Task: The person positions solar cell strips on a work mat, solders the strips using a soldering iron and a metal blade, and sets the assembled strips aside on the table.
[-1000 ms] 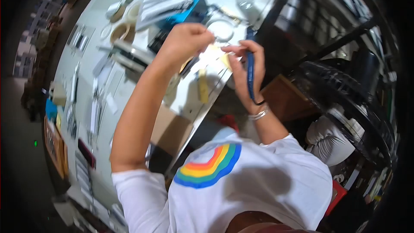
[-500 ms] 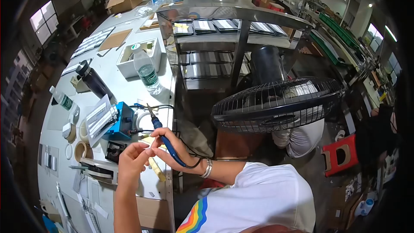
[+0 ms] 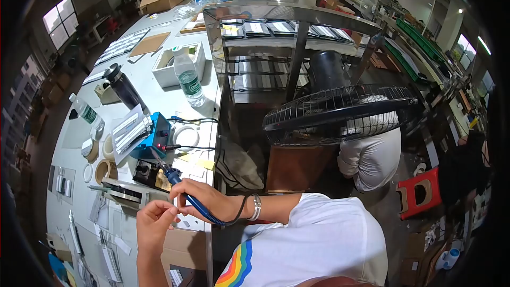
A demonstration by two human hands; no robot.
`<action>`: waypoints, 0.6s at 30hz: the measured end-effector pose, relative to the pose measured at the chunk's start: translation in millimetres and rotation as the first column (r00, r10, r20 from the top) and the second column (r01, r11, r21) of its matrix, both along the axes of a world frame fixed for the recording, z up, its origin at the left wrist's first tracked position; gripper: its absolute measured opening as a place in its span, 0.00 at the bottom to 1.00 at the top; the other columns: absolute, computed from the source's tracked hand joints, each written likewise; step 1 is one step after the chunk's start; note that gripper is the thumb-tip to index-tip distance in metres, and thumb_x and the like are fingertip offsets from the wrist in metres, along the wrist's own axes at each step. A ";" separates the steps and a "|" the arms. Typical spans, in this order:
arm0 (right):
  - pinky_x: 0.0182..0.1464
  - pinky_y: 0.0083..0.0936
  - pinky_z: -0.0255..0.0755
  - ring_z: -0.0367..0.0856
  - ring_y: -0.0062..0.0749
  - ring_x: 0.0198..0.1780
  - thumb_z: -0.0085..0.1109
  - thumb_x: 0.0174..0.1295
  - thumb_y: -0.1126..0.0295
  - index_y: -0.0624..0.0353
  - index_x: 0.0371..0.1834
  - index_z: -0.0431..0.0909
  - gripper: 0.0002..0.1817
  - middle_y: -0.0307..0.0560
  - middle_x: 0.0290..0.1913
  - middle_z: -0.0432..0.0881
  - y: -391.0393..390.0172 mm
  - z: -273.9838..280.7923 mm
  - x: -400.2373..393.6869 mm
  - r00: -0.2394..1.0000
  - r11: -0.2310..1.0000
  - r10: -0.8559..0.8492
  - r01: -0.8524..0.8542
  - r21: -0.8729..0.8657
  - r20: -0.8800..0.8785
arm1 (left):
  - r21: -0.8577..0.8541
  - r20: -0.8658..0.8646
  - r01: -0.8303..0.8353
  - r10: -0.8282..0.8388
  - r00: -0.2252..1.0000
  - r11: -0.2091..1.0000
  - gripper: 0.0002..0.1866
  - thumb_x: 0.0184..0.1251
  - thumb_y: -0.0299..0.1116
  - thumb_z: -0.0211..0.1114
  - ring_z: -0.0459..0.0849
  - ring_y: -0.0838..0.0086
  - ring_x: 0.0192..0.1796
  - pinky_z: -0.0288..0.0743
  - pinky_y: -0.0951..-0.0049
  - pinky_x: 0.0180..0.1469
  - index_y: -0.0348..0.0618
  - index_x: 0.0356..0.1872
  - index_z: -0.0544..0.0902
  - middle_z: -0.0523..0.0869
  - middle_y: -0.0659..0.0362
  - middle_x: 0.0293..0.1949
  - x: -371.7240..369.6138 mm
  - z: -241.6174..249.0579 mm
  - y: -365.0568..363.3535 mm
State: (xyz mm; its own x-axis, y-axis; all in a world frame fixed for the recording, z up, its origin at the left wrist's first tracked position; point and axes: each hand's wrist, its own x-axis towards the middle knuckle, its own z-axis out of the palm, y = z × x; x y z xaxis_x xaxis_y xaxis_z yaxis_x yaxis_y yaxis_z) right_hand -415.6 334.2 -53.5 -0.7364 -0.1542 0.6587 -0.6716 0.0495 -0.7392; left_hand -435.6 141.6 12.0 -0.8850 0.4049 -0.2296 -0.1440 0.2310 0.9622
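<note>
My right hand (image 3: 204,202) is closed around the blue handle of a soldering iron (image 3: 171,174). The iron's metal tip points away, up and to the left, near the front of a blue box with a lit red spot (image 3: 158,133). Close beside it, at the table edge, my left hand (image 3: 152,224) is pinched, thumb against fingers. Both hands' fingertips nearly meet; whatever lies between them is too small to make out. The iron's black cable loops beside my right wrist. A tape dispenser (image 3: 123,192) stands just beyond my left hand.
On the white table (image 3: 143,81) stand water bottles (image 3: 189,82), a dark flask (image 3: 125,87), tape rolls (image 3: 105,171), a white ring-shaped coil (image 3: 187,136) and a white box (image 3: 197,66). A black fan (image 3: 340,114) and metal rack (image 3: 300,56) stand to the right. A red stool (image 3: 419,194) is further right.
Both hands have moved down and slightly left, toward the table's near edge. The iron's tip has swung left and down, closer to the blue box. The view has shifted slightly.
</note>
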 end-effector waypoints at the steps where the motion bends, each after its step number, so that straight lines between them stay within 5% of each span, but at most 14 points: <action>1: 0.43 0.30 0.71 0.79 0.34 0.36 0.66 0.57 0.82 0.59 0.54 0.71 0.22 0.46 0.38 0.73 -2.4 0.2 2.4 1.000 1.000 0.019 -0.019 -0.002 -0.004 | -0.006 0.003 -0.005 0.005 1.000 1.000 0.06 0.67 0.29 0.70 0.86 0.80 0.33 0.73 0.84 0.31 0.37 0.39 0.83 0.89 0.59 0.34 4.6 4.0 -1.1; 8: 0.44 0.32 0.71 0.79 0.35 0.38 0.66 0.57 0.82 0.58 0.54 0.71 0.22 0.47 0.38 0.73 -18.7 5.4 21.2 0.998 0.997 0.055 -0.055 0.045 -0.009 | -0.032 -0.135 -0.061 0.056 0.989 0.998 0.04 0.64 0.25 0.70 0.83 0.82 0.31 0.74 0.82 0.34 0.36 0.32 0.85 0.88 0.60 0.29 36.5 5.4 -26.3; 12: 0.44 0.26 0.74 0.79 0.27 0.40 0.65 0.60 0.81 0.57 0.57 0.71 0.22 0.45 0.40 0.77 -31.8 -2.1 24.2 0.988 0.989 0.146 -0.145 -0.025 0.042 | -0.050 -0.188 -0.279 0.266 0.946 0.959 0.03 0.59 0.21 0.69 0.83 0.79 0.31 0.76 0.78 0.37 0.34 0.27 0.85 0.87 0.59 0.27 64.9 4.5 -39.7; 15: 0.47 0.26 0.74 0.81 0.25 0.41 0.68 0.59 0.78 0.57 0.58 0.72 0.24 0.42 0.37 0.80 -48.8 -13.3 26.8 0.995 0.997 0.077 -0.077 0.002 0.065 | -0.136 -0.265 -0.356 0.312 0.912 0.924 0.06 0.63 0.28 0.68 0.82 0.80 0.32 0.73 0.77 0.36 0.34 0.30 0.86 0.86 0.61 0.27 82.4 -8.9 -53.7; 16: 0.45 0.25 0.75 0.80 0.27 0.40 0.66 0.59 0.82 0.60 0.59 0.70 0.25 0.46 0.43 0.77 -49.5 -2.1 26.6 0.995 0.995 0.093 -0.092 0.048 -0.030 | -0.114 -0.266 -0.395 0.355 0.896 0.912 0.07 0.64 0.29 0.69 0.82 0.81 0.32 0.73 0.78 0.36 0.34 0.31 0.87 0.86 0.61 0.28 85.6 -12.0 -57.0; 18: 0.45 0.24 0.75 0.82 0.27 0.39 0.68 0.57 0.82 0.60 0.58 0.70 0.26 0.44 0.40 0.79 -62.0 4.3 39.1 0.993 0.991 0.091 -0.098 0.096 0.070 | -0.002 -0.247 -0.466 0.451 0.858 0.885 0.09 0.65 0.33 0.70 0.81 0.82 0.31 0.72 0.80 0.34 0.35 0.34 0.87 0.86 0.61 0.28 106.8 -20.4 -68.3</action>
State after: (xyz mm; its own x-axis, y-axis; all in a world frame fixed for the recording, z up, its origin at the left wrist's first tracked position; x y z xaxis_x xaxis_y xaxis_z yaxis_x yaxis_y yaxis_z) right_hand -376.4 272.2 -49.1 -0.7565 -0.2871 0.5876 -0.6270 0.0628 -0.7765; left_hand -328.9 73.3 -8.4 -0.9977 -0.0677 -0.0044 -0.0214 0.2519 0.9675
